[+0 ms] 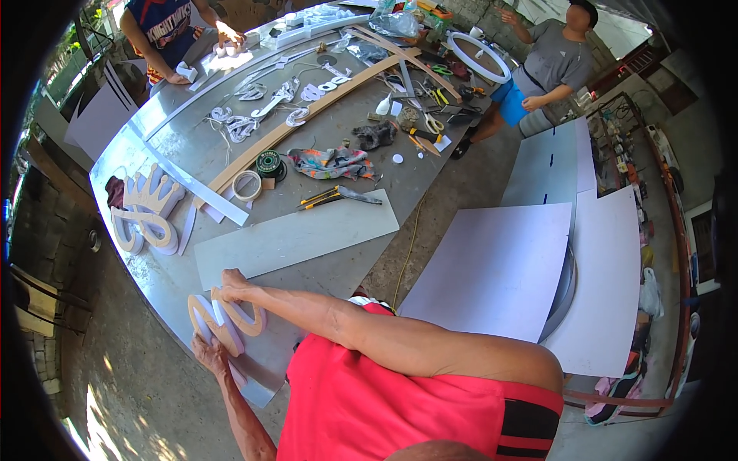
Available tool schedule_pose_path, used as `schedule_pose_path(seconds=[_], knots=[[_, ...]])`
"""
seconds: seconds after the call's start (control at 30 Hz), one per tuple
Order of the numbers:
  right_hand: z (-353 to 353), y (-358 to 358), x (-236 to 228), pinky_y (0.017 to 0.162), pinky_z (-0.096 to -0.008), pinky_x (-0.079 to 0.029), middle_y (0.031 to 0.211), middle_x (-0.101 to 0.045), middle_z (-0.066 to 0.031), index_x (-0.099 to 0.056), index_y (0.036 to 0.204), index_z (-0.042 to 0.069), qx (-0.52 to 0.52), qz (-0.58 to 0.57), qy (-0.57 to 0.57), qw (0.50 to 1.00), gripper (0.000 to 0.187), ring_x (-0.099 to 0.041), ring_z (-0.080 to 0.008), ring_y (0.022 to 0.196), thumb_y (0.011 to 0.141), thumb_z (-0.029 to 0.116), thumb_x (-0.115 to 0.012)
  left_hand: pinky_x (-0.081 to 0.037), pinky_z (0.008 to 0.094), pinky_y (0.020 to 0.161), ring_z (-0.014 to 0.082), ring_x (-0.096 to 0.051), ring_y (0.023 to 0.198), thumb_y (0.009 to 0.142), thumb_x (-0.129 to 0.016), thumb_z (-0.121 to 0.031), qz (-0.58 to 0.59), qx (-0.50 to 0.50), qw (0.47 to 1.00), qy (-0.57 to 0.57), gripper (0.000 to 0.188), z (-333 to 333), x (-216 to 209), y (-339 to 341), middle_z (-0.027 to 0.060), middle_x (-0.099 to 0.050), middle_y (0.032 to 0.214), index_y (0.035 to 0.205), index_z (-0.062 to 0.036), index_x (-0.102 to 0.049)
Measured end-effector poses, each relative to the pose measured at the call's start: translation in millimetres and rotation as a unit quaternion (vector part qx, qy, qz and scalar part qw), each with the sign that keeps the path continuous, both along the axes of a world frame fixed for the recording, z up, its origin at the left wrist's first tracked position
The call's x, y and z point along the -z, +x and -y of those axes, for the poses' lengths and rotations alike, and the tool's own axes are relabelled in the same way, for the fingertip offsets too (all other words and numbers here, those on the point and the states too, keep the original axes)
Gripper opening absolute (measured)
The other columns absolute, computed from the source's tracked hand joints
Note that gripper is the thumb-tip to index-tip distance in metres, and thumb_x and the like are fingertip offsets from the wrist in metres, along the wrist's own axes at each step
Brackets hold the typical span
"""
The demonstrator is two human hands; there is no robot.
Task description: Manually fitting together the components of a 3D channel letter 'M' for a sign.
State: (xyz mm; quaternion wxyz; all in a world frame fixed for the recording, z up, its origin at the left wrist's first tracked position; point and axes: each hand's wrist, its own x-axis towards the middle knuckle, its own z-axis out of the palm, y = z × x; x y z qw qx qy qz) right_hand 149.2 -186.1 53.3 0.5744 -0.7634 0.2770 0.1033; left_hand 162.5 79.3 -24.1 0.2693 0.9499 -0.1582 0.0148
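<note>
Curvy cutout pc. (229,332) (tan face, pale sides) lies face-up nr edge of table (165,276).

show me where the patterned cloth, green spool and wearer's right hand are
Patterned cloth (330,164): head view, middle of its fabric.
Green spool (269,164): head view, on its hub.
Wearer's right hand (236,286): head view, on its back.

Lane available along the left of the surface (164,269), between the curved letter piece (224,332) and the crown-topped piece (156,201). Left grip (209,353) obstructs the letter piece's near-left side; right grip (234,284) occupies its far end. Right forearm (304,309) bars low passage across the near side. Flat panel (292,244) can be crossed overhead; yellow-handled tool (327,197) obstructs its far edge. Beyond, tape roll (247,186), green spool (269,164) and patterned cloth (330,163) hinder low travel, with the long wooden strip (265,150) behind.
</note>
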Motion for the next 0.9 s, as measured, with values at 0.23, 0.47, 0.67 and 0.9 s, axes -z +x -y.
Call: schedule_pose_path(seconds=[0.23,0.47,0.67,0.9], knots=[[-5,5,5,0.053,-0.0379,-0.060,0.072,-0.069,-0.0290,-0.068,0.084,-0.015,0.012,-0.003,-0.016,1.000,0.020,-0.074,-0.0318,0.066,0.072,0.000,-0.070,-0.048,0.0459,0.090,0.0435,-0.059,0.105,0.077,-0.062,-0.004,0.024,0.017,0.999,-0.021,0.046,-4,3,2,0.0245,-0.061,0.108,0.122,0.0063,-0.057],[-8,5,7,0.054,-0.0383,-0.060,0.078,-0.069,-0.0304,-0.066,0.088,-0.016,0.000,0.003,-0.042,0.999,0.022,-0.075,-0.0329,0.069,0.073,-0.001,-0.069,-0.048,0.0462,0.090,0.0436,-0.059,0.104,0.077,-0.063,-0.003,0.008,0.013,1.000,-0.020,0.045,-5,6,3,0.0247,-0.062,0.108,0.121,0.0074,-0.056],[-7,1,-5,0.058,-0.0396,-0.061,0.085,-0.070,-0.0317,-0.067,0.092,-0.016,0.007,-0.015,-0.025,1.000,0.026,-0.075,-0.0351,0.076,0.073,0.001,-0.071,-0.048,0.0468,0.090,0.0441,-0.059,0.105,0.078,-0.063,-0.004,0.015,0.007,0.999,-0.031,0.047,-2,4,-1,0.0253,-0.061,0.109,0.123,0.0074,-0.056],[-4,5,7,0.056,-0.0385,-0.061,0.084,-0.071,-0.0309,-0.069,0.090,-0.013,-0.004,-0.001,-0.067,0.998,0.021,-0.075,-0.0340,0.074,0.073,-0.001,-0.070,-0.047,0.0467,0.090,0.0438,-0.059,0.104,0.078,-0.062,-0.006,0.009,0.004,0.999,-0.036,0.048,7,-4,0,0.0247,-0.061,0.108,0.123,0.0077,-0.056]])
